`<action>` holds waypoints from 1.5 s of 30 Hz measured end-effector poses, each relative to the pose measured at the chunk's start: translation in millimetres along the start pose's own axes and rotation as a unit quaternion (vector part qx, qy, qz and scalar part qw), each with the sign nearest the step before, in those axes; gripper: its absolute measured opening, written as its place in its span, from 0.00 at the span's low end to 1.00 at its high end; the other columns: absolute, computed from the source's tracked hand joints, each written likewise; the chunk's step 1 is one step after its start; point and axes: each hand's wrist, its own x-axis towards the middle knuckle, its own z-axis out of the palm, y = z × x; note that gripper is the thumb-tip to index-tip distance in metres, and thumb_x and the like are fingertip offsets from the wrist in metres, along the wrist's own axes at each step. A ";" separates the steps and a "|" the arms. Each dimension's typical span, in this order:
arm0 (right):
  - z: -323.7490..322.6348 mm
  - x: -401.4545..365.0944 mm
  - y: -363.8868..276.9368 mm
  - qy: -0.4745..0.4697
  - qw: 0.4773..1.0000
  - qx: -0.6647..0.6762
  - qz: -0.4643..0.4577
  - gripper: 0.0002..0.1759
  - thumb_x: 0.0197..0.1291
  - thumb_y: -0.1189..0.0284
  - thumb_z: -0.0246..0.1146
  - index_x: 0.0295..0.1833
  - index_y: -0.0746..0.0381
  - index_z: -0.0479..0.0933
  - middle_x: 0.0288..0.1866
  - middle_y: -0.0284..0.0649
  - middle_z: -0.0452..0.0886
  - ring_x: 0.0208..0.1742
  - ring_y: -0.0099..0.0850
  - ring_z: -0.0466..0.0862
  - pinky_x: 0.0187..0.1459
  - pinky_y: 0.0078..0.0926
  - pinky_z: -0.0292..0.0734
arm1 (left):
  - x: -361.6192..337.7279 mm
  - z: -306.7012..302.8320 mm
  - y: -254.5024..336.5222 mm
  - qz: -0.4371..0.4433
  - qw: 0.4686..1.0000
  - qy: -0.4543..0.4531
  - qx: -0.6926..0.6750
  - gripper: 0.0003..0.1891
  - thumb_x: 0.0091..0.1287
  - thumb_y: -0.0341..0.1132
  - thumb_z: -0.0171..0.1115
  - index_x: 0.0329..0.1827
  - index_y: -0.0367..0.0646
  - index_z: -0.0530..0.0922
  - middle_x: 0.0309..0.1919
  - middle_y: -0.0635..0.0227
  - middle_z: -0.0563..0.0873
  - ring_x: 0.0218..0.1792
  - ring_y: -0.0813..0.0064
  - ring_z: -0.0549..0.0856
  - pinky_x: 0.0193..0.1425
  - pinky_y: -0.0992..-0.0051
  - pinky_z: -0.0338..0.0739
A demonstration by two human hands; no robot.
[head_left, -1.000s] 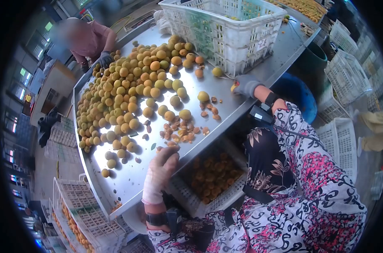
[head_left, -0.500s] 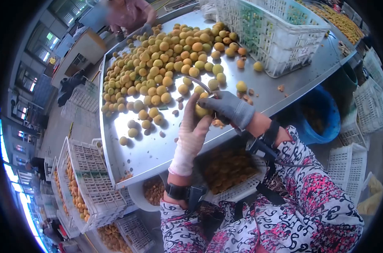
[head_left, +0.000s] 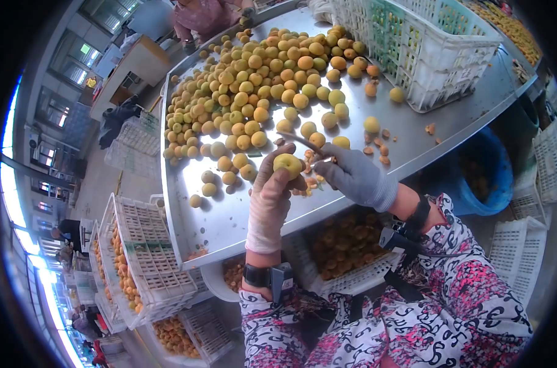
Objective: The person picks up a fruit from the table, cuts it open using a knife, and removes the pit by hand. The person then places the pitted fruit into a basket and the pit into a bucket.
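In the head view, my left hand [head_left: 270, 197], in a pale glove, is closed around a yellow-green apricot [head_left: 288, 164], its fingers and thumb on the fruit's sides. Just to the right, my right hand [head_left: 359, 176], in a grey glove, grips a thin, curved knife [head_left: 302, 141]. The blade arcs up and left, above the apricot and seemingly apart from it. Orange fruit scraps [head_left: 307, 186] lie on the metal table [head_left: 229, 219] behind and below my hands. A large heap of apricots [head_left: 235, 92] spreads over the table beyond them.
A white plastic crate [head_left: 435, 67] stands at the table's far right. Brown pits [head_left: 383, 149] lie near the right edge. Below are a blue tub [head_left: 496, 175], a white bucket [head_left: 212, 279] and a crate of fruit [head_left: 349, 245]. Stacked crates [head_left: 153, 245] stand left. Another person [head_left: 208, 18] works opposite.
My hands have drawn apart slightly, and the knife has come away from the apricot, which now shows more fully. The whole view has shifted, with the table appearing further right and lower.
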 end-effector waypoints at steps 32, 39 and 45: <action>63.0 -5.8 54.4 0.048 0.989 -0.108 -0.087 0.22 0.66 0.52 0.49 0.45 0.61 0.73 0.30 0.55 0.79 0.36 0.56 0.79 0.37 0.49 0.73 | -1.4 5.1 -9.6 0.019 0.991 0.121 0.046 0.20 0.71 0.45 0.49 0.55 0.38 0.74 0.45 0.69 0.79 0.39 0.83 0.75 0.41 0.84 0.71; 28.5 1.3 25.0 -0.046 0.998 -0.041 0.031 0.26 0.67 0.49 0.48 0.44 0.64 0.72 0.34 0.54 0.80 0.38 0.52 0.81 0.39 0.44 0.74 | -5.2 35.5 15.5 0.104 0.925 0.104 0.351 0.23 0.68 0.47 0.50 0.59 0.40 0.72 0.47 0.68 0.79 0.42 0.80 0.79 0.23 0.89 0.68; 45.3 -4.4 36.0 -0.013 0.999 0.023 0.026 0.25 0.68 0.51 0.48 0.51 0.64 0.71 0.37 0.54 0.81 0.41 0.51 0.81 0.42 0.41 0.75 | -4.1 31.7 -1.9 0.073 0.950 0.139 0.269 0.19 0.69 0.40 0.51 0.57 0.38 0.72 0.44 0.66 0.81 0.42 0.79 0.79 0.35 0.85 0.72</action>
